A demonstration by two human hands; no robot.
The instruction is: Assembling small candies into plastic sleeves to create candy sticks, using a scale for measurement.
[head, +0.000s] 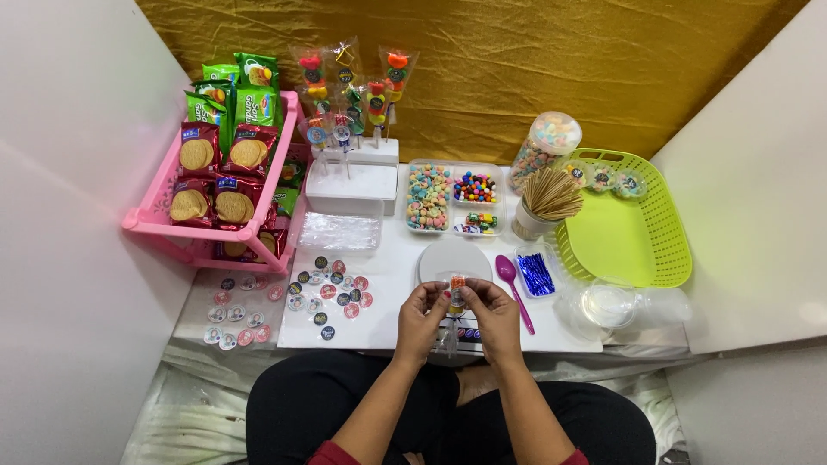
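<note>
Head view: my left hand (pixel 422 312) and right hand (pixel 493 312) both have fingers pinched shut on a candy skewer (pixel 457 294) in a clear wrapper, held just above the tabletop (pixel 392 258) edge; it looks light, crinkly and slippery, so I'd grip the stick.

The divided clear tray (pixel 454 197) holds mixed colourful candies, the jar (pixel 544 148) marshmallows, the cup (pixel 546 203) wooden skewers, the pink rack (pixel 215 185) biscuit packs, and the green basket (pixel 627 226) three small wrapped sweets.

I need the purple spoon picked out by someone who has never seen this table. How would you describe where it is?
Start at the lime green basket on the right of the white table. Left of its near corner sits a small clear tub of blue twist ties. The purple spoon lies just left of that tub, beside the round white lid, the only long-handled purple thing there.
</note>
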